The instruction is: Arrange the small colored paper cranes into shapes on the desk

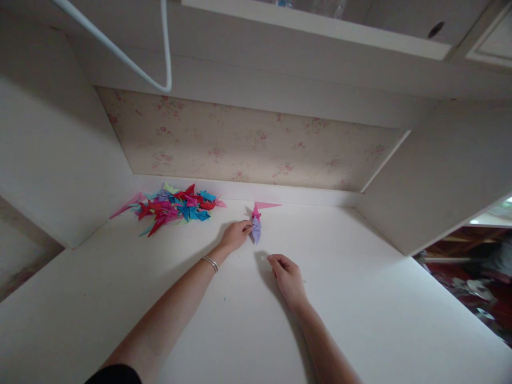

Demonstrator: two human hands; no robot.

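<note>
My left hand (237, 236), with bangles at the wrist, pinches the edge of a purple folded-paper piece (256, 230), which looks like an origami crane. Right behind it, touching or overlapping, lies a pink folded-paper piece (256, 212) with a long point reaching right. My right hand (287, 274) is held nearer to me and to the right, its thumb and fingertips pressed together. Whatever might be between those fingertips is too small to make out. Off to the left, a heap of colourful folded-paper pieces (176, 205) in red, blue, pink and green rests near the back edge.
Both hands are over a white tabletop (224, 330) enclosed by side panels, with a floral back wall (248, 146). A white cable (120, 53) hangs at upper left below an overhead shelf (320, 29). Blurred clutter (472, 288) shows beyond the right edge.
</note>
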